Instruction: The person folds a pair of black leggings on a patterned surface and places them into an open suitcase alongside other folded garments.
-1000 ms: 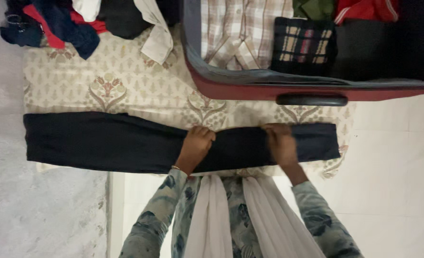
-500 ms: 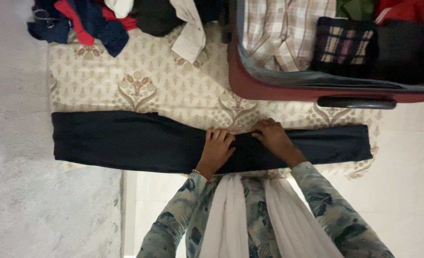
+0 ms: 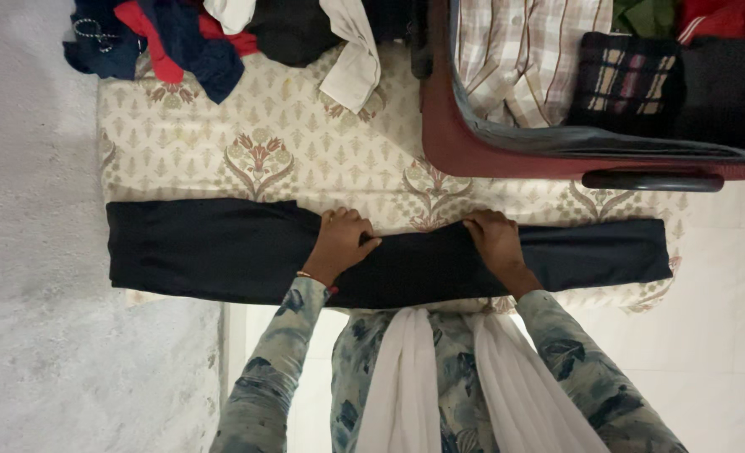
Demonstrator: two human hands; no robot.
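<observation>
surface: cream floral-print sheet (image 3: 305, 151) spread on the floor | left of it: grey speckled floor (image 3: 36, 319) | right: pale tiles (image 3: 725, 335) | on sheet: long black folded garment (image 3: 213, 252) along near edge | heap of loose clothes (image 3: 221, 33) at far edge | open maroon suitcase (image 3: 507, 155) at far right

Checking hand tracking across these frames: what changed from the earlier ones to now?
Half a second ago both hands were bunched close together at the middle of the long black garment. Now they have spread apart: the left hand went left, the right hand went right, both pressing flat on the cloth. Nothing was picked up or let go. The garment still lies stretched across the patterned sheet, with the red suitcase open behind.
</observation>
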